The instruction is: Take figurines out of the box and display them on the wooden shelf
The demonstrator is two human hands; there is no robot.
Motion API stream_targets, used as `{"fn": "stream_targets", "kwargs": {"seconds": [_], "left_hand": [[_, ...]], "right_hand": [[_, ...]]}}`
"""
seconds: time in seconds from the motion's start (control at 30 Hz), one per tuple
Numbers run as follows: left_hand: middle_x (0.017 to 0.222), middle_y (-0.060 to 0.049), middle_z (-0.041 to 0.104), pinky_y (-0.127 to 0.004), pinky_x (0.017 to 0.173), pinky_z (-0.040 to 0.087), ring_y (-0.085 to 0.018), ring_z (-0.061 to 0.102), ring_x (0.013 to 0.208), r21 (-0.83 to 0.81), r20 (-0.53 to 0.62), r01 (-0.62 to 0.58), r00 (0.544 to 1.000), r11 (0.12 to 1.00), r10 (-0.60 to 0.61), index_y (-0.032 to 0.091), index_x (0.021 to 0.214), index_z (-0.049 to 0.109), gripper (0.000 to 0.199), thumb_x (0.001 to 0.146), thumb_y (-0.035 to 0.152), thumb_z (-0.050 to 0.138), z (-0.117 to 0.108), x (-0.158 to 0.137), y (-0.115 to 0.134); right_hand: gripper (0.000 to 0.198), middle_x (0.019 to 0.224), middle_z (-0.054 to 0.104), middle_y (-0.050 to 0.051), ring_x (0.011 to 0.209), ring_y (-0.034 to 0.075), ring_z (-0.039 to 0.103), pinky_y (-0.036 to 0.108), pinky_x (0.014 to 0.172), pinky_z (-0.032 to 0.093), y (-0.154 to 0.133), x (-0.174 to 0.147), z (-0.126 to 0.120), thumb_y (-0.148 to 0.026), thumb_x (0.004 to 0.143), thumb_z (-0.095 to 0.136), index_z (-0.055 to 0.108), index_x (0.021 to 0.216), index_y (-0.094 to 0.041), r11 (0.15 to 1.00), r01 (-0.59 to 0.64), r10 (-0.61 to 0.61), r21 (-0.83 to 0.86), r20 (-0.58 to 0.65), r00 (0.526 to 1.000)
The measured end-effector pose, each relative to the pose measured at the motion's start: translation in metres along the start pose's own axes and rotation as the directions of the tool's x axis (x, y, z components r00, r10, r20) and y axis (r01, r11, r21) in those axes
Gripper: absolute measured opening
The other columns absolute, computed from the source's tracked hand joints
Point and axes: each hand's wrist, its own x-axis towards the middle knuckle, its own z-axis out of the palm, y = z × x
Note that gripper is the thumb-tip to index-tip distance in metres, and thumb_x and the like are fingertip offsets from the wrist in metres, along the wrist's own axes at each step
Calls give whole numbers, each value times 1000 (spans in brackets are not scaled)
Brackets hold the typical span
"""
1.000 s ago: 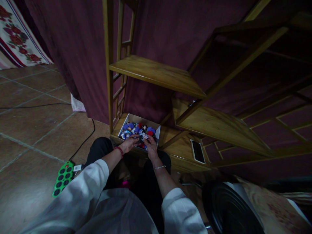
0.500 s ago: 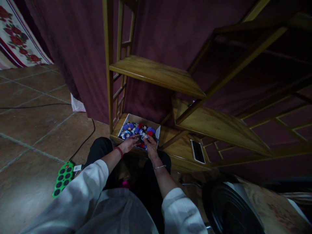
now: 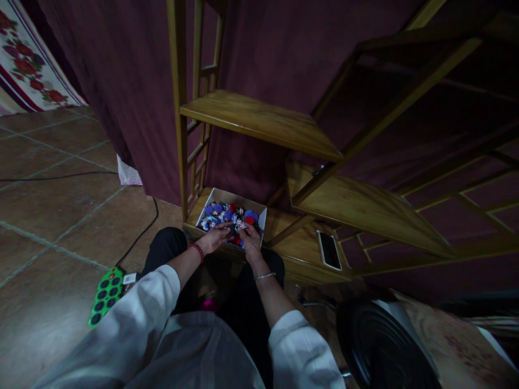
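A shallow white box point(image 3: 263, 220) stands on the lowest shelf, filled with small figurines point(image 3: 214, 210) with blue, red and dark parts. Over its front edge, my left hand point(image 3: 217, 237) and my right hand point(image 3: 251, 241) come together. Between their fingertips is a small blue-and-white figurine point(image 3: 237, 220) with a dark part beneath it. The left fingers close on it from one side, the right thumb and fingers pinch it from the other. Its lower part is partly covered by the fingers.
A wooden shelf unit point(image 3: 259, 121) with slanted boards rises ahead, before a maroon curtain. To the right of the box lies a white-framed phone or tablet point(image 3: 328, 250). A green power strip point(image 3: 106, 294) is on the tiled floor at left. A round black object point(image 3: 381, 343) is at lower right.
The view has shifted very slightly. Both hands stay at the front of the box with the figurine between them, with only small finger movement.
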Motion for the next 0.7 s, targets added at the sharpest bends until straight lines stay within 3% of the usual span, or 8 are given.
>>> {"fn": "stream_targets", "kwargs": {"seconds": [0.53, 0.7], "left_hand": [[89, -6, 63, -31, 81, 49, -12, 61, 78, 3, -12, 3, 1000, 1000, -3, 12, 95, 60, 21, 75, 6, 56, -1, 2, -1], [78, -2, 62, -33, 83, 49, -10, 59, 73, -29, -72, -14, 997, 999, 12, 12, 80, 60, 10, 73, 5, 58, 0, 4, -3]], "right_hand": [[45, 82, 65, 3, 75, 16, 58, 31, 71, 46, 2, 3, 0, -35, 55, 69, 62, 95, -17, 999, -1, 1, -35, -2, 1000], [43, 80, 65, 2, 74, 15, 59, 30, 73, 45, 6, 5, -1, -34, 55, 68, 62, 94, -17, 1000, 10, -10, -25, 18, 1000]]}}
